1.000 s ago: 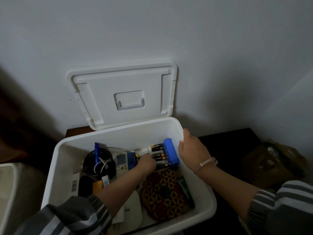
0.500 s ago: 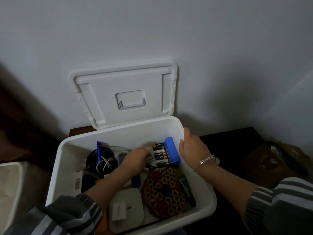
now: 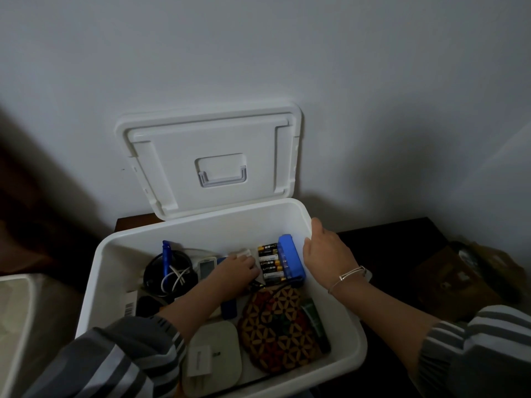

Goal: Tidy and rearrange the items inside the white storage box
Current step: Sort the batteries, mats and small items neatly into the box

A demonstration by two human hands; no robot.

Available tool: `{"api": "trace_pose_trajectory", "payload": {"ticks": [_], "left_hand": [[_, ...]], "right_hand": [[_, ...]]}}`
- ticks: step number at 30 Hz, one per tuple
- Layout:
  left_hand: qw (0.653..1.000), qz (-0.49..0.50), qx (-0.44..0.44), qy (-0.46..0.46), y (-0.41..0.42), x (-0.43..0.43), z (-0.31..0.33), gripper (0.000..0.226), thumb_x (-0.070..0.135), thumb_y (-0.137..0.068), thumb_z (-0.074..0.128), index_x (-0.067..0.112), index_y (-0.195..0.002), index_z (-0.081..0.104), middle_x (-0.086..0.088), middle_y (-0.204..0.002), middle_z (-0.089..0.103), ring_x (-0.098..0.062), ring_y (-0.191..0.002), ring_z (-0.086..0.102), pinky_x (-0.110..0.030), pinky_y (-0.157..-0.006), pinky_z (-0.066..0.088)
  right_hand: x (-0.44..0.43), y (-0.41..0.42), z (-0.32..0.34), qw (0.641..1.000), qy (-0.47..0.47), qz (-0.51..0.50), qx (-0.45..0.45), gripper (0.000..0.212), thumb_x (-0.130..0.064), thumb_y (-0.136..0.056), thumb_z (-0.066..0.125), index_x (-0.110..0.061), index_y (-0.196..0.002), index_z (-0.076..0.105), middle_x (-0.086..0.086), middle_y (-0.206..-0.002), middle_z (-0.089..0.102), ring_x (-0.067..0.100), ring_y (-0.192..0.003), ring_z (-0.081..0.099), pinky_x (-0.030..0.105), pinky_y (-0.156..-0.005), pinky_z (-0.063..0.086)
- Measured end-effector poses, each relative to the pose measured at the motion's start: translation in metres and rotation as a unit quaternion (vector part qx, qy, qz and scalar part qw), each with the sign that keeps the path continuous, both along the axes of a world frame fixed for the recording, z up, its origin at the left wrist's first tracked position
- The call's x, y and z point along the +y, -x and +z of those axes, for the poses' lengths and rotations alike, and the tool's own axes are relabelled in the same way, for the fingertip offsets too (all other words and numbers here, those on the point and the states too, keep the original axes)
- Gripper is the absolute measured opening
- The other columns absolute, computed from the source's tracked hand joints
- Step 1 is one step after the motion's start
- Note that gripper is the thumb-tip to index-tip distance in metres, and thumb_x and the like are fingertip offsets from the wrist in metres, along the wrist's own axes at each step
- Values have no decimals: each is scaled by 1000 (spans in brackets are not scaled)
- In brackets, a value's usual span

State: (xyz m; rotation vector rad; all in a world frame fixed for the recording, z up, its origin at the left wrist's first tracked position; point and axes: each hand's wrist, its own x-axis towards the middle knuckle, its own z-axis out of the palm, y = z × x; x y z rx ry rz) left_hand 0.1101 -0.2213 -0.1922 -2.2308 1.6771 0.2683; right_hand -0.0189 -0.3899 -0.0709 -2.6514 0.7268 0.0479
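The white storage box (image 3: 201, 224) stands open on a dark surface, its lid (image 3: 161, 168) leaning against the wall. My right hand (image 3: 327, 254) grips the box's right rim. My left hand (image 3: 235, 271) reaches inside, fingers curled down onto a small white object (image 3: 242, 252) beside a row of batteries (image 3: 270, 262) in a blue case (image 3: 291, 262); whether it holds the object is hidden. Also inside are a white remote (image 3: 207, 267), a black coil with a white cable (image 3: 169, 275), a blue pen (image 3: 166, 255), a patterned pouch (image 3: 275, 323), a green tube (image 3: 314, 320) and a flat white device (image 3: 221, 349).
A brown bag (image 3: 459, 277) sits on the dark table (image 3: 388, 234) to the right of the box. A pale bin (image 3: 17, 311) stands at the far left. The wall rises directly behind the lid.
My left hand drew back from the batteries toward the left, then came forward again onto the small white object. My right hand has stayed on the rim.
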Motion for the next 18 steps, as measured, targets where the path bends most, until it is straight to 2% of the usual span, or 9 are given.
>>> {"api": "trace_pose_trajectory", "payload": {"ticks": [4,9,14,18], "left_hand": [[1000,-7,-28,3,0,-1,-1,45,32,-97,46,8,-135,43,-14,-138,45,-30,-124,45,-39,-100,35],[999,5,-46,-14,1,-5,2,35,24,-97,44,8,-127,52,-14,-133,52,-30,-120,48,-38,-98,36],[999,8,-42,-25,2,-5,2,33,24,-98,42,6,-124,54,-15,-130,54,-31,-117,50,-39,-96,38],[999,48,-26,-3,3,-5,4,29,20,-98,41,10,-122,55,-11,-128,55,-28,-115,52,-37,-94,36]], "right_hand": [[0,0,1,1000,-1,1,0,43,-25,-99,36,-8,-138,26,15,-108,58,27,-93,58,37,-72,51],[0,0,0,1000,3,5,-2,45,-25,-99,36,-8,-139,25,16,-110,57,27,-95,56,33,-69,45],[0,1,0,1000,1,1,-3,41,-25,-99,36,-9,-136,28,15,-107,58,26,-91,57,35,-71,50],[0,1,-2,1000,2,-1,-6,42,-25,-99,36,-9,-137,27,14,-107,58,26,-91,57,34,-70,48]]}}
